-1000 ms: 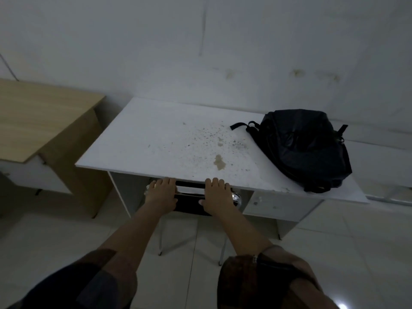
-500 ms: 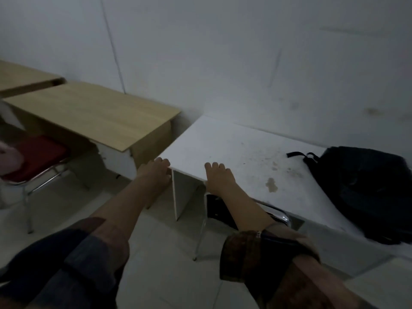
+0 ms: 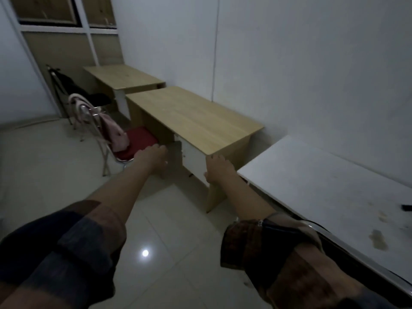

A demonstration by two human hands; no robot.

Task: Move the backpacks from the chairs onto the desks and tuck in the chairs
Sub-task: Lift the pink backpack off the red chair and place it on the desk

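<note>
A pink backpack (image 3: 113,130) hangs and rests on a red-seated metal chair (image 3: 138,139) pulled out from the nearer wooden desk (image 3: 196,117). Further back, a dark backpack (image 3: 73,88) sits on a black chair (image 3: 100,99) by the far wooden desk (image 3: 124,76). My left hand (image 3: 151,155) reaches forward near the red seat's front edge, fingers apart, holding nothing. My right hand (image 3: 219,170) hovers empty by the wooden desk's near corner. The white desk (image 3: 312,175) lies at the right, with a chrome chair back (image 3: 347,248) tucked along its front edge.
A white wall runs behind all three desks. Wood-panelled partitions with white frames stand at the back left. Pale glossy floor tiles (image 3: 55,175) stretch out to the left of the chairs. A black strap end (image 3: 406,207) shows at the right edge on the white desk.
My view has swung left from the white desk to the wooden desks. Both hands left the tucked chair's back and now reach toward the red chair; the black backpack has slid out of view.
</note>
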